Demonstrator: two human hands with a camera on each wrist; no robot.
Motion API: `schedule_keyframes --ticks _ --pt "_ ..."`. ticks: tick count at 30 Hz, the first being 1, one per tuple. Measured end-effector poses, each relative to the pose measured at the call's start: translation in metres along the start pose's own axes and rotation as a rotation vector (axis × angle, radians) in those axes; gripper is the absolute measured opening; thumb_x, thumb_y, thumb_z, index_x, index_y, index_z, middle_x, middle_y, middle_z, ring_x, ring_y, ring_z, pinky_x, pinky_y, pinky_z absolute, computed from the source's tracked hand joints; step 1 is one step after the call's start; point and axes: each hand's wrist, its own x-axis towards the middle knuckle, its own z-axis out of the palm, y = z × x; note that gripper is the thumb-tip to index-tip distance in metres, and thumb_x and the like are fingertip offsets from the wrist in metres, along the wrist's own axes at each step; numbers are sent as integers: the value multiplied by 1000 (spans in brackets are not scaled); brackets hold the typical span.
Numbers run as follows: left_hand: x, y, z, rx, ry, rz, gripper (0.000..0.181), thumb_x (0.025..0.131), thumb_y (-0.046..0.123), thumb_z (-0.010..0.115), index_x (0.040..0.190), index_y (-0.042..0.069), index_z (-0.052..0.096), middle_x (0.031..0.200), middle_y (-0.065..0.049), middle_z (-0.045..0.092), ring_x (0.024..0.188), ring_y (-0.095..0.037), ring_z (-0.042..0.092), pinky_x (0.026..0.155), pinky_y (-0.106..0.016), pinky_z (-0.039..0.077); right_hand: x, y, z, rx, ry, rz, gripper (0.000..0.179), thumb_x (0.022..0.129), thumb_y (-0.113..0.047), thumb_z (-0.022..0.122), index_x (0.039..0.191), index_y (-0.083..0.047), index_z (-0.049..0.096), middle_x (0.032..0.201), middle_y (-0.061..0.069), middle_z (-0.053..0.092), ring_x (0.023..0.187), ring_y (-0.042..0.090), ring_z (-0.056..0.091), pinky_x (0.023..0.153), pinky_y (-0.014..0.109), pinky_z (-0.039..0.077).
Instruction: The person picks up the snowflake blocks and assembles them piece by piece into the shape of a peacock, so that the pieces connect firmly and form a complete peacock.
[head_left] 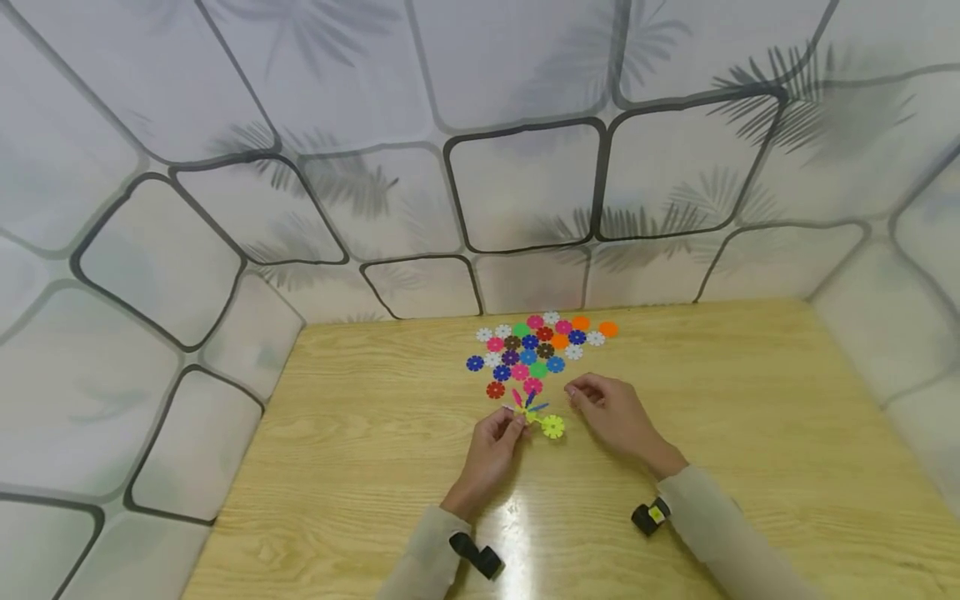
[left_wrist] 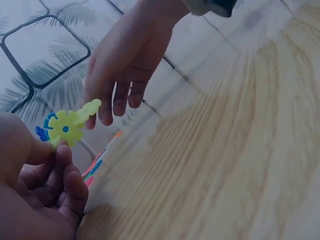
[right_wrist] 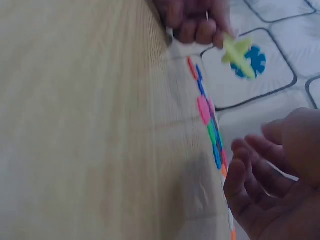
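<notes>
My left hand [head_left: 489, 454] pinches a small joined cluster of notched plastic snowflake discs between thumb and fingertips. In the left wrist view a yellow disc [left_wrist: 65, 129] faces the camera, with another yellow disc [left_wrist: 89, 111] slotted into it and sticking out sideways. Blue discs [right_wrist: 256, 61] show behind the yellow ones in the right wrist view, and a pink disc [head_left: 517, 397] stands up from the cluster in the head view. To the right, my right hand [head_left: 618, 417] hovers over the table with loosely bent fingers, apart from the cluster and holding nothing.
Several loose snowflake discs [head_left: 528, 342] in blue, white, pink, orange, green, red and brown lie flat just beyond my hands. They rest on a wooden table [head_left: 337, 467]. A patterned cloth wall [head_left: 525, 187] rises behind the table's far edge and along both sides.
</notes>
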Motion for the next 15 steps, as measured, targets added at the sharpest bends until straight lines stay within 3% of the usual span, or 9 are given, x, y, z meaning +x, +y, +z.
schedule_keyframes --ticks 4,9,12,15 --pt "2 -2 -1 4 -1 -7 25 113 10 54 99 -9 64 89 0 64 78 -5 55 69 -16 46 23 9 -3 -145 5 -42 32 108 -15 69 136 0 71 104 9 71 88 16 63 79 30 55" --pt "1 -1 -2 17 -11 5 25 113 9 55 100 -9 65 87 1 64 75 -4 53 67 -16 45 48 20 2 -328 -65 -58 49 108 -23 70 152 -4 62 105 8 58 84 17 49 74 33 44" --pt "1 0 -1 13 -15 17 25 113 9 55 99 -9 65 88 -1 64 75 -4 54 67 -16 46 58 24 7 -405 -85 -83 47 108 -24 70 150 -4 65 104 9 57 82 19 47 72 35 43" --pt "1 1 -1 16 -16 19 26 114 10 55 98 -9 65 89 -3 65 75 -4 54 67 -16 46 63 25 11 -424 -75 -90 38 106 -24 73 139 -4 72 108 11 61 88 22 54 77 39 51"
